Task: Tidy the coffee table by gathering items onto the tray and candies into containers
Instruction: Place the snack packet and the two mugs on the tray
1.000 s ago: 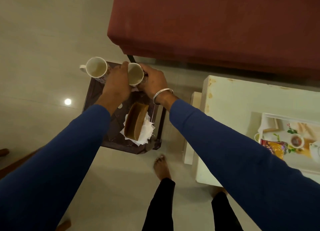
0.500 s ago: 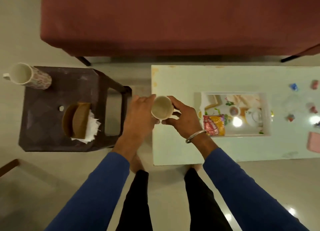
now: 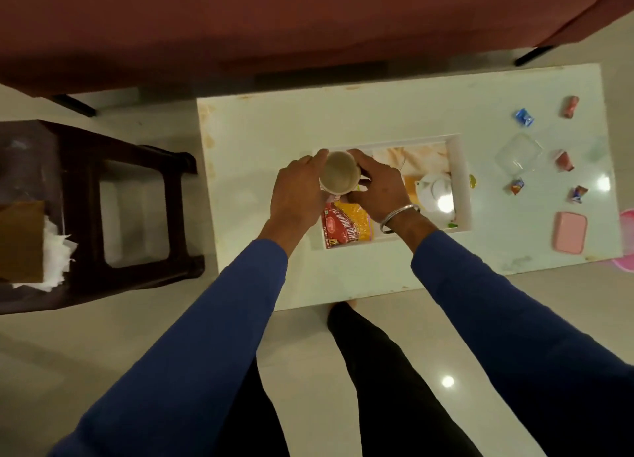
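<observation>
Presently both hands hold one cup (image 3: 339, 177) over the tray (image 3: 461, 182): the left hand (image 3: 296, 196) wraps its left side and the right hand (image 3: 379, 187) its right, each grip closed on the cup wall. The cup is upright, mouth up, above the tray's far-left part; whether its base touches the tray cannot be told.

Done so far, by the look of it: a snack packet (image 3: 346, 225) lies in the tray's near-left corner, and the tray's right part shows a white teapot shape (image 3: 435, 191) that may be only its printed pattern.

Left to do: five wrapped candies (image 3: 525, 117) lie scattered on the bench (image 3: 260, 141) to the right of the tray, around a clear container (image 3: 518, 153) that appears empty. A pink box (image 3: 569, 232) sits at the near right, also outside the tray. Judged roughly, the tray work is partly complete and the candy work not begun.
</observation>
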